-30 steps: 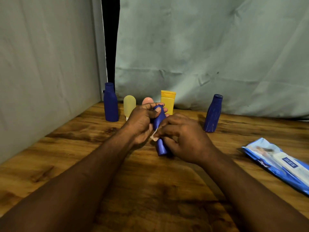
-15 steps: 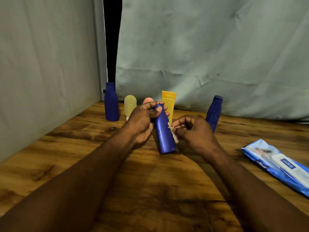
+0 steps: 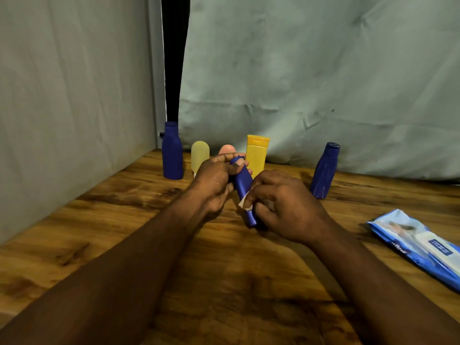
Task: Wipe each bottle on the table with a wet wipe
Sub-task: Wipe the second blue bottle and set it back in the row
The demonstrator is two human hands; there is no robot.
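My left hand (image 3: 214, 182) grips the top of a small blue bottle (image 3: 242, 183), tilted above the wooden table (image 3: 124, 220). My right hand (image 3: 283, 205) wraps around the bottle's lower half and presses a white wet wipe (image 3: 245, 203) against it; most of the wipe is hidden under the fingers. At the back stand a tall blue bottle (image 3: 172, 151), a pale yellow bottle (image 3: 199, 153), a pink bottle (image 3: 226, 149) partly hidden by my left hand, a yellow bottle (image 3: 256, 153) and another blue bottle (image 3: 324, 170).
A blue pack of wet wipes (image 3: 418, 245) lies flat at the table's right edge. Grey cloth hangs behind the table and along the left side, with a dark gap in the corner.
My right hand, which had drawn back to the bottle's right side with the wipe, has closed over the bottle's lower half again. My left hand keeps its grip on the top.
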